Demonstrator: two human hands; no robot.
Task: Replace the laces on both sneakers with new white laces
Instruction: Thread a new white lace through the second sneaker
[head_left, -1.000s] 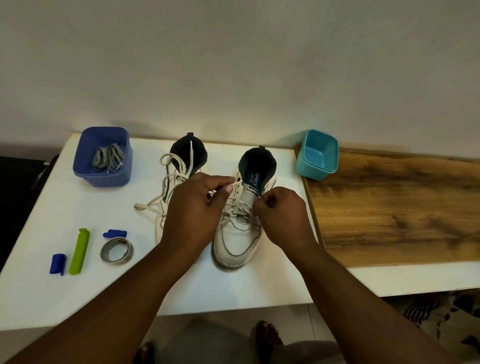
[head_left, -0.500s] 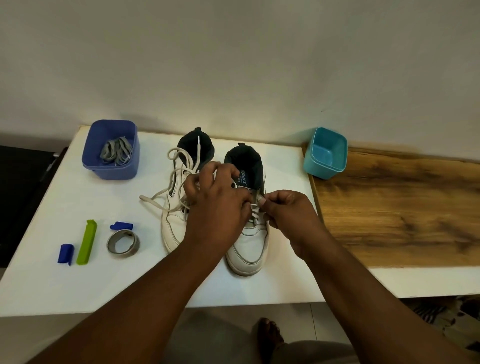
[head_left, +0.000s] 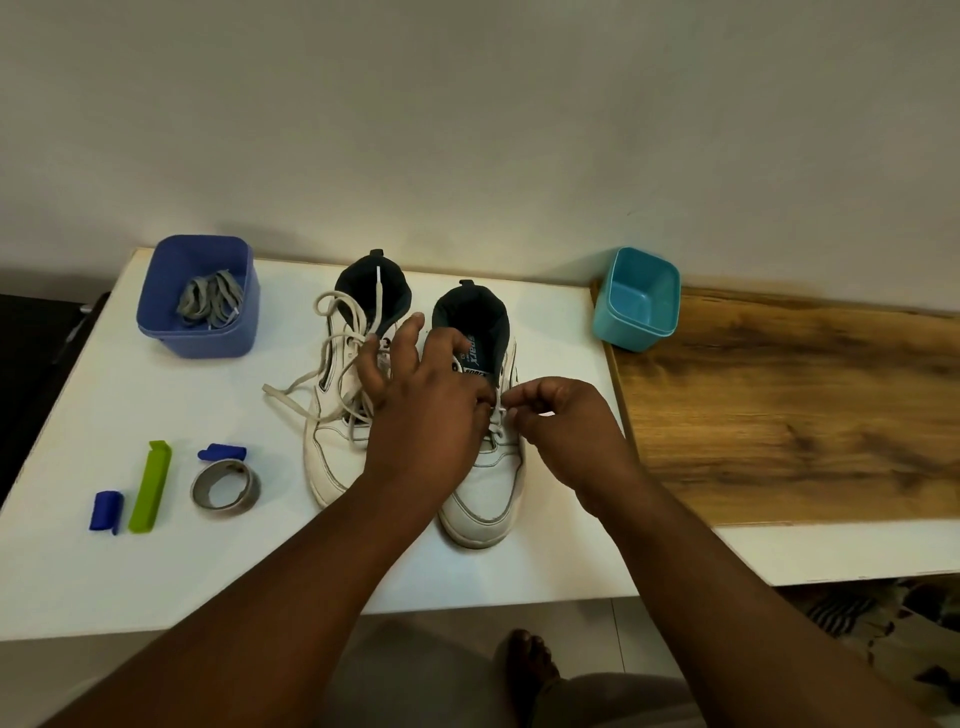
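Right sneaker (head_left: 480, 483): sitting toe-toward-the-person near the counter's front edge, at 3 o'clock of and touching the left sneaker (head_left: 332, 447); its white lace (head_left: 497, 415) is running through the middle eyelets.
Right hand (head_left: 566, 431): its grip is pinching the lace at the sneaker's 3 o'clock side, fingers curled tight on the strand.
Left hand (head_left: 426, 410): lying over the tongue and eyelets, fingers spread toward 12 o'clock; whether its grip is grasping a strand underneath, I cannot tell.
Change: compared with 1 second ago, the left hand is no longer pinching a strand near the collar but is spreading over both shoes, while the right hand is holding nearly the same spot, now with the lace drawn taut between the 2 hands.
Meaning: this is looking like a tightening or threading pass on the right sneaker; the upper eyelets are probably still waiting.
Left sneaker lace (head_left: 322, 384): lying loose in loops, spilling toward 9 o'clock, untied.
Purple tub (head_left: 244, 322): at 10 o'clock, holding grey laces (head_left: 208, 301).
Teal tub (head_left: 670, 291): at 2 o'clock.
Counter (head_left: 156, 582): also carrying a tape roll (head_left: 226, 483), a green clip (head_left: 150, 486) and 2 blue pieces at 8 o'clock.
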